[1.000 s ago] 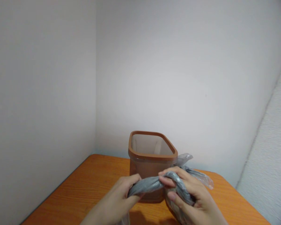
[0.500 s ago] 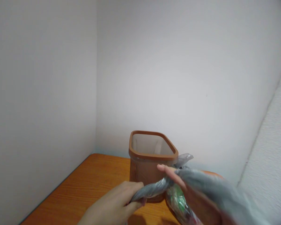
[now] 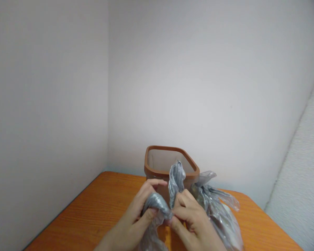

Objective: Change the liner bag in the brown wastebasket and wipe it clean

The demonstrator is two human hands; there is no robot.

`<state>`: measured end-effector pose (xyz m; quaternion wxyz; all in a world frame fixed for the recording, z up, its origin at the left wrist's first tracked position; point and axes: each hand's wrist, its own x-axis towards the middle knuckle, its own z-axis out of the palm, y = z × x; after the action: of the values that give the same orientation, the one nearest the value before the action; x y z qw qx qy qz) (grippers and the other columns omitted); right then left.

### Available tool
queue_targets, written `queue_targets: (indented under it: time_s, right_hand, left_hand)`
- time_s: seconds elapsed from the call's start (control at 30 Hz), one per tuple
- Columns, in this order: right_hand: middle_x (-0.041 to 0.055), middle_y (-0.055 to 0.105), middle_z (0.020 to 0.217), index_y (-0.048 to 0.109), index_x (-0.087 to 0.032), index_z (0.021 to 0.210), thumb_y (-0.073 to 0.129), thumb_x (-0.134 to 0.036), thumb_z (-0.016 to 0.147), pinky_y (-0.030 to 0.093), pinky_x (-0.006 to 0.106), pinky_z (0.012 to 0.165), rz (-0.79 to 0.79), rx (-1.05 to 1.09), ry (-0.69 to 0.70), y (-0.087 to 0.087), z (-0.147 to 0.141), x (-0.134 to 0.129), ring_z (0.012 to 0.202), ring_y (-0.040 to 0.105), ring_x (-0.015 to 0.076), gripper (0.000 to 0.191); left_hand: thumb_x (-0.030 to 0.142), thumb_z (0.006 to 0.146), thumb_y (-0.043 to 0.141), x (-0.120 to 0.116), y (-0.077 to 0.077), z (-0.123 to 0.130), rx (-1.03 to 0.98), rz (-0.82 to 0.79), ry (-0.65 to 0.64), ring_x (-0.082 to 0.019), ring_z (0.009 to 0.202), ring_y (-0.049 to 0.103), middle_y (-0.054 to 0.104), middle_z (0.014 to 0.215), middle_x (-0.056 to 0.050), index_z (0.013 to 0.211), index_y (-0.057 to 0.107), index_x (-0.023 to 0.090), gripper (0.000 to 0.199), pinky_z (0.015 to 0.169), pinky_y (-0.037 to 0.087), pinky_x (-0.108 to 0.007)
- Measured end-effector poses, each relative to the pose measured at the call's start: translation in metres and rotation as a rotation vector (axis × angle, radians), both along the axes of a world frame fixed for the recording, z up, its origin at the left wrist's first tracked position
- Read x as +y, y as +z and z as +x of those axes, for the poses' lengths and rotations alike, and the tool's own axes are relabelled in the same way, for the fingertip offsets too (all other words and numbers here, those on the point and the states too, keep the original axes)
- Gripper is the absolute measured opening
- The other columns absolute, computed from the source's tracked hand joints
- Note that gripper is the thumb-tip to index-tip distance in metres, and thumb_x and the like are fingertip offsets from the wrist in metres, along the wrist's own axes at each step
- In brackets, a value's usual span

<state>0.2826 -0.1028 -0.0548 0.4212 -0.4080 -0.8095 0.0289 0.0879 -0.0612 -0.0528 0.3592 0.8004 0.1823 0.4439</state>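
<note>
Both my hands work close together on the twisted neck of a grey plastic bag (image 3: 157, 202), in front of the bin. My left hand (image 3: 132, 219) is closed around the bent twist, thumb on its near side and index finger stretched out. With thumb and fingers, my right hand (image 3: 195, 221) pinches the same twist, and a bunched end of the plastic sticks up above that hand. The bag's lower part hangs below my hands, cut off by the bottom edge. A second grey plastic bag (image 3: 221, 216) with a gathered top stands right beside my right hand, partly hidden.
A translucent brown bin (image 3: 171, 173) with a brown rim stands at the back of the wooden table (image 3: 99, 205), its front partly covered by my hands and the plastic. White walls (image 3: 193, 87) rise behind and to the left of the table.
My right hand has come in from the lower right to meet my left. The plastic, stretched long between them before, is now bunched and bent, with one end pointing up.
</note>
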Motion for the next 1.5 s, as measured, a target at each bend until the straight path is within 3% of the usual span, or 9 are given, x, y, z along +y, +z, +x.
queue_targets:
  time_s: [0.13,0.33,0.43,0.53,0.63,0.8,0.97,1.17,1.5]
  right_hand:
    - [0.0051,0.063,0.085,0.062,-0.019,0.062,0.049,-0.041,0.096,0.048,0.034,0.078,0.015,0.054,0.059,-0.012,-0.018,0.009,0.087,0.056,0.0209,0.042]
    - [-0.0046,0.052,0.057,0.073,-0.023,0.093,0.061,-0.047,0.088,0.036,0.021,0.048,-0.278,0.143,0.139,-0.015,-0.006,0.000,0.051,0.046,0.0115,0.028]
    - [0.0031,0.067,0.089,0.057,-0.025,0.133,0.078,-0.058,0.068,0.051,0.029,0.075,-0.086,0.295,0.075,-0.022,0.002,0.004,0.081,0.062,0.0210,0.076]
    - [0.0142,0.055,0.137,0.031,-0.024,0.151,0.080,-0.046,0.068,0.040,0.044,0.106,-0.050,0.337,0.162,-0.045,-0.018,0.024,0.124,0.052,0.0313,0.099]
    - [0.0132,0.059,0.133,0.047,-0.021,0.140,0.064,-0.023,0.077,0.043,0.040,0.101,-0.349,0.303,0.195,-0.069,-0.054,0.045,0.120,0.055,0.0295,0.065]
    - [0.0001,0.067,0.084,0.066,-0.018,0.092,0.059,-0.015,0.066,0.046,0.022,0.066,-0.484,0.284,0.325,-0.071,-0.080,0.044,0.072,0.058,0.0153,0.028]
    - [0.0012,0.066,0.085,0.065,-0.019,0.102,0.049,-0.014,0.062,0.046,0.024,0.067,-0.496,0.257,0.291,-0.070,-0.073,0.038,0.073,0.057,0.0155,0.044]
    - [0.0060,0.068,0.086,0.067,-0.020,0.105,0.051,-0.015,0.065,0.053,0.036,0.079,-0.452,0.188,0.184,-0.098,-0.088,0.048,0.087,0.066,0.0246,0.044]
    - [0.0100,0.071,0.097,0.063,-0.022,0.115,0.053,-0.018,0.078,0.055,0.040,0.082,-0.376,0.139,0.105,-0.107,-0.094,0.052,0.089,0.070,0.0269,0.038]
  left_hand:
    - [0.048,0.095,0.050,-0.001,-0.017,0.014,-0.260,-0.177,-0.092,-0.024,0.117,0.053,0.062,0.120,-0.007,0.112,0.062,0.025,0.031,0.110,0.031,-0.039]
    - [0.049,0.098,0.043,-0.003,-0.017,0.022,-0.656,-0.363,-0.213,-0.012,0.058,0.045,0.044,0.059,0.003,0.067,0.046,0.020,0.043,0.071,0.044,-0.027]
    - [0.050,0.098,0.042,-0.004,-0.012,0.021,-0.711,-0.337,-0.200,-0.010,0.053,0.036,0.038,0.056,0.004,0.065,0.042,0.020,0.045,0.059,0.039,-0.023]
    - [0.051,0.096,0.048,-0.007,-0.016,0.025,-0.768,-0.274,-0.236,-0.009,0.050,0.034,0.038,0.055,0.005,0.070,0.043,0.021,0.040,0.058,0.037,-0.023]
    - [0.054,0.093,0.052,-0.014,-0.020,0.028,-0.800,-0.279,-0.258,-0.010,0.051,0.037,0.041,0.054,0.005,0.070,0.043,0.021,0.041,0.057,0.038,-0.023]
    - [0.048,0.098,0.046,-0.021,-0.005,0.019,-0.890,-0.450,-0.303,-0.006,0.042,0.026,0.039,0.054,0.007,0.067,0.045,0.020,0.041,0.050,0.037,-0.021]
    - [0.042,0.097,0.052,-0.013,0.006,0.008,-0.929,-0.673,-0.398,-0.002,0.040,0.011,0.033,0.058,0.009,0.070,0.046,0.018,0.037,0.041,0.021,-0.016]
    - [0.034,0.090,0.067,-0.005,0.006,0.003,-0.975,-0.884,-0.481,0.000,0.040,0.011,0.023,0.058,0.011,0.068,0.042,0.017,0.037,0.039,0.012,-0.016]
    - [0.034,0.085,0.073,0.020,-0.006,-0.002,-0.904,-0.908,-0.364,0.000,0.039,0.007,0.019,0.057,0.013,0.068,0.037,0.018,0.042,0.037,0.008,-0.016]
